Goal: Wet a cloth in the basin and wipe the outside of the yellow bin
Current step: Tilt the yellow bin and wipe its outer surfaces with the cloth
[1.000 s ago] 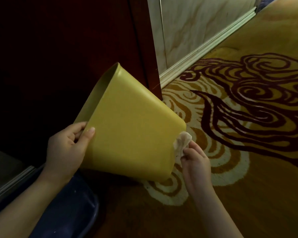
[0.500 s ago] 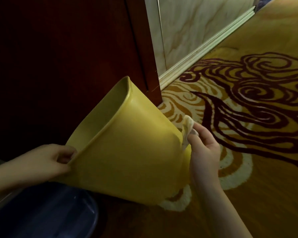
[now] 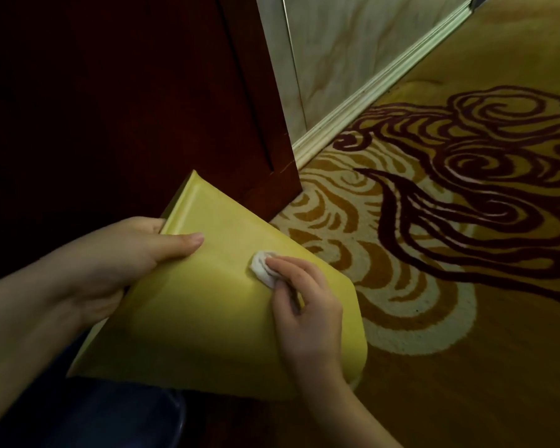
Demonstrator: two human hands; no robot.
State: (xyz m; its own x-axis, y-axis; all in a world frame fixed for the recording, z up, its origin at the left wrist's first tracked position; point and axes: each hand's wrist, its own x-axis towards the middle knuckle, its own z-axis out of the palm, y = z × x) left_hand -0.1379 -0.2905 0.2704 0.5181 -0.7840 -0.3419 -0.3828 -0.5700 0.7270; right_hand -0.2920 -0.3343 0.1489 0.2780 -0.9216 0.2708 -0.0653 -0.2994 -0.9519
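Note:
The yellow bin (image 3: 201, 324) is tipped on its side above the floor, a broad flat wall facing up. My left hand (image 3: 120, 260) grips its rim at the left, thumb lying across the outer wall. My right hand (image 3: 304, 305) rests on the upper wall and presses a small bunched white cloth (image 3: 262, 268) against it with the fingertips. A dark blue basin (image 3: 117, 418) sits on the floor under the bin, mostly hidden by the bin and my arms.
A dark red wooden panel (image 3: 143, 101) stands right behind the bin. To the right run a pale marbled wall (image 3: 353, 53) and its skirting board (image 3: 385, 79). A patterned yellow and maroon carpet (image 3: 466, 221) covers the floor to the right.
The bin has turned so a flat wall faces up. My right hand moved the cloth from the bin's right edge onto that wall. My left hand shifted its grip on the rim.

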